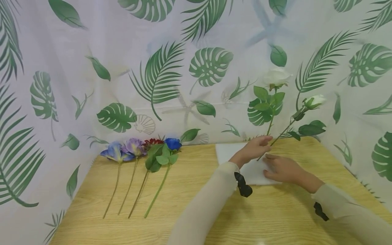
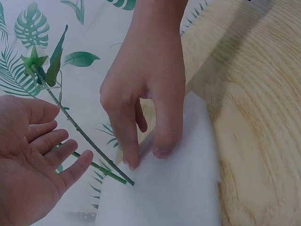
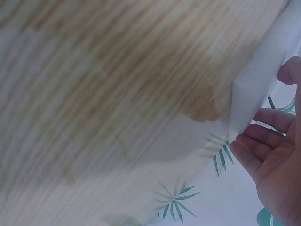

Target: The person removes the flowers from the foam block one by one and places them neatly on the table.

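Two white roses lean at the back right: a fuller bloom (image 1: pixel 276 77) and a smaller one (image 1: pixel 314 101). Their stems (image 2: pixel 89 141) cross low down, and the cut ends overlap a soft white sheet (image 1: pixel 260 174) on the table. My left hand (image 1: pixel 255 148) is beside the stems, palm toward them, with loosely extended fingers; one stem passes partly behind these fingers in the left wrist view. Thumb and fingers of my right hand (image 1: pixel 284 169) reach down to the white sheet, spread apart, with fingertips at its surface near the stem ends.
On the left of the wooden table (image 1: pixel 190 190) lie several flowers in a row: a blue-violet one (image 1: pixel 117 153), a purple one (image 1: pixel 134 147), a dark red one (image 1: pixel 153 143) and a blue rose (image 1: pixel 173 144). A leaf-patterned curtain (image 1: pixel 171 68) rises behind.
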`<state>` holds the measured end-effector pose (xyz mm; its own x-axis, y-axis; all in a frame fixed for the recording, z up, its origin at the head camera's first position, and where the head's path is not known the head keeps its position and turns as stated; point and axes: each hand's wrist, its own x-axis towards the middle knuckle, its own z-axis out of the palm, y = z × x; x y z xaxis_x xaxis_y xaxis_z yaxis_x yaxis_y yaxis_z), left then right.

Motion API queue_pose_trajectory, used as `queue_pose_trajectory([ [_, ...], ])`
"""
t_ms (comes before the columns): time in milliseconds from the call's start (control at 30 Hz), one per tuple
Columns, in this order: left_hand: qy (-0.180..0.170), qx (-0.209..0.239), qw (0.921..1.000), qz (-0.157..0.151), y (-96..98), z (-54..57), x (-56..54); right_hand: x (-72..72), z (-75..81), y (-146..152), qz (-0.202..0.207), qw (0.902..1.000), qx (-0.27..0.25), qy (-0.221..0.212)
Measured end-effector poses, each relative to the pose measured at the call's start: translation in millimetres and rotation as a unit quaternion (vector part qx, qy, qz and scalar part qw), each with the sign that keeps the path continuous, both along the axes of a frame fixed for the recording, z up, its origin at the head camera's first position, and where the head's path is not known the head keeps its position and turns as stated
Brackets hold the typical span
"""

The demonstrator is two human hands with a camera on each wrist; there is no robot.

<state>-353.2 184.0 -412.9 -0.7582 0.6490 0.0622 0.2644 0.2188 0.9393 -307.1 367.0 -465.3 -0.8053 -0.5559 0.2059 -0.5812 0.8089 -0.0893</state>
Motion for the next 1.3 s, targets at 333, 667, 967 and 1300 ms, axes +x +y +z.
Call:
queue_pose_trajectory([
  [333, -0.051, 0.003, 0.9987, -0.002, 11.5, -0.4, -4.4, 0.6, -0.2, 0, 0.014, 0.9998, 0.0, 0.014],
  [667, -0.007, -0.006, 0.9999, -0.013, 8.6, 2.1, -6.3, 2.1, 0.6, -2, -0.002, 1.0, -0.002, 0.0],
  [967, 0.014, -0.011, 0.9997, -0.018, 7.5, 2.0, -6.2, 1.4, 0.8, -1, 0.005, 1.0, -0.006, 0.002],
  [1300, 0.056, 0.007, 0.9983, 0.01, -1.9, -3.1, -12.3, 0.3, -0.3, -2, 0.007, 0.9996, 0.008, 0.027],
])
